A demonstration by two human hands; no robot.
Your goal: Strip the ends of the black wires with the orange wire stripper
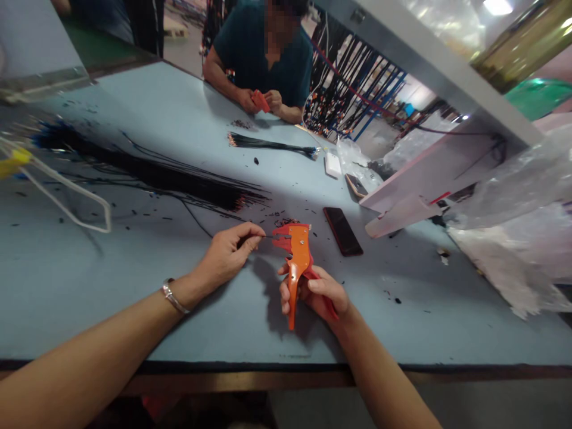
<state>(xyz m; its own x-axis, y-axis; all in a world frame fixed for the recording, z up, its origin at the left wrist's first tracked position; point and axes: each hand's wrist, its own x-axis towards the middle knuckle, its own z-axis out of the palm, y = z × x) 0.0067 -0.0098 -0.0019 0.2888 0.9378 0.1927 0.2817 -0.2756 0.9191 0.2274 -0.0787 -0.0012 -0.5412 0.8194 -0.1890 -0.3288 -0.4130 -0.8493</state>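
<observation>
My right hand point(319, 292) is wrapped round the handles of an orange and red wire stripper point(300, 253), its jaws facing left. Pinched between the thumb and fingers of my left hand point(235, 247) is a thin black wire point(268, 236), whose end reaches the stripper's jaws. Whether the jaws bite on it I cannot tell. A dark wire also curves up behind my left hand. Beyond that hand lies a large bundle of black wires point(179, 177) with copper-coloured ends at its right. Small dark scraps point(286, 222) lie just behind the stripper's head.
Across the table point(214, 333) sits a person point(263, 59) holding a red-orange tool point(260, 101). Near them lies a smaller wire bundle point(272, 145). A phone point(342, 231) rests right of the stripper. A pale shelf post point(415, 161) and plastic bags point(513, 196) stand at right.
</observation>
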